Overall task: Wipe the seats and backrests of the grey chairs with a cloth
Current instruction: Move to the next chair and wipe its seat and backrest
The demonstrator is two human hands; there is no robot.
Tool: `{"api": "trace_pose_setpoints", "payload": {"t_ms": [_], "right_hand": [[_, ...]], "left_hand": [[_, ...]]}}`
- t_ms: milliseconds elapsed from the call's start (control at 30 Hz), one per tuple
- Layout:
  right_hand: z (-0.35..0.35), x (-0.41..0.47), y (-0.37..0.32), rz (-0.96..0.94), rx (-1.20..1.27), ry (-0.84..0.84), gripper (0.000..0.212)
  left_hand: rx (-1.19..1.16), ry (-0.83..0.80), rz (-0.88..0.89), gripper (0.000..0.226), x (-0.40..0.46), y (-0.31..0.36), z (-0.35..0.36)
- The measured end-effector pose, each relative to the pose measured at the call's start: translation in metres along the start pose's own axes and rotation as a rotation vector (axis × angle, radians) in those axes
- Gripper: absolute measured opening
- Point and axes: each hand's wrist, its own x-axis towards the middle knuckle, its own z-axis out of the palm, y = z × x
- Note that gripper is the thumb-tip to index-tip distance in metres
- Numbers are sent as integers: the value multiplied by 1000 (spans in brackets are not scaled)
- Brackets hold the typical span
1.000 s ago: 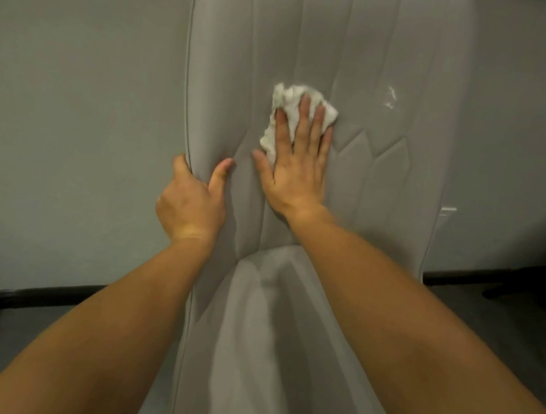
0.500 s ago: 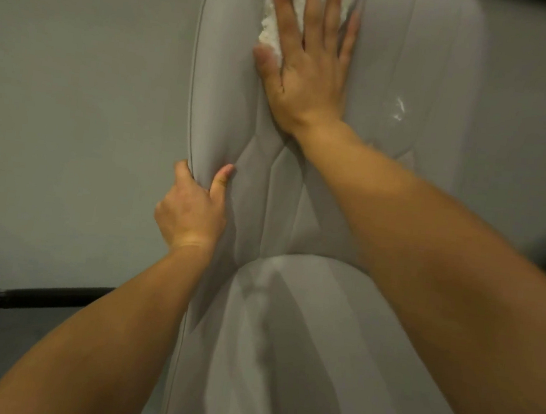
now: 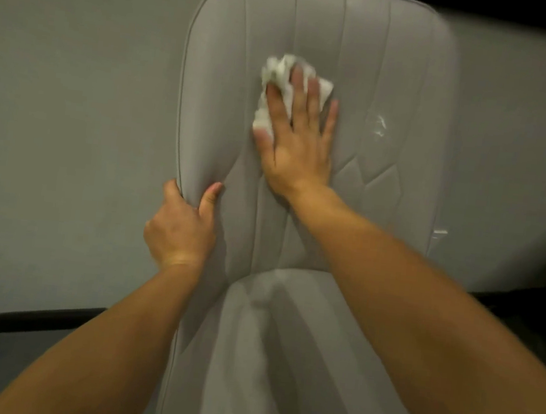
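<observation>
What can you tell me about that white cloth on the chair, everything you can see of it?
The cloth is white, crumpled and bunched, looking soft and thin, perhaps more like paper towel than fabric. It lies flat against the upper middle of the grey chair's backrest, pressed there by the right hand, whose straight fingers spread over it. Its rumpled edges stick out above the fingertips and beside the thumb. Nothing else touches it; the left hand grips the backrest's edge lower down.

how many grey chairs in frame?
1. The grey chair fills the centre; the left hand grips its backrest edge and the right hand presses a white cloth on the backrest. Others may sit outside the view.
</observation>
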Motion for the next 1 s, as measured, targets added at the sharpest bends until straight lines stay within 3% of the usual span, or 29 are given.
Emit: {"api": "trace_pose_setpoints", "payload": {"t_ms": [100,200,300,433,600,800,1000], "right_hand": [[-9,32,14,-49,-98,34,62],[-3,1,24,-14,-126,2,62],[8,-67,30,81,-134,-114,67],[9,-116,51,16,-245,-287,74],[-32,-41,101,248,-294,-170,73],[-57,34,120,266,-265,-70,77],[-19,-88,95,66,-248,-260,77]], "left_hand": [[-2,6,15,80,1,-1,1],[11,-2,2,78,1,-2,1],[1,-10,3,76,0,-2,0],[19,-23,-17,76,1,-2,1],[4,-16,-21,71,-1,-1,1],[6,-20,-37,72,-2,3,1],[24,-34,-35,72,-2,4,-2]]}}
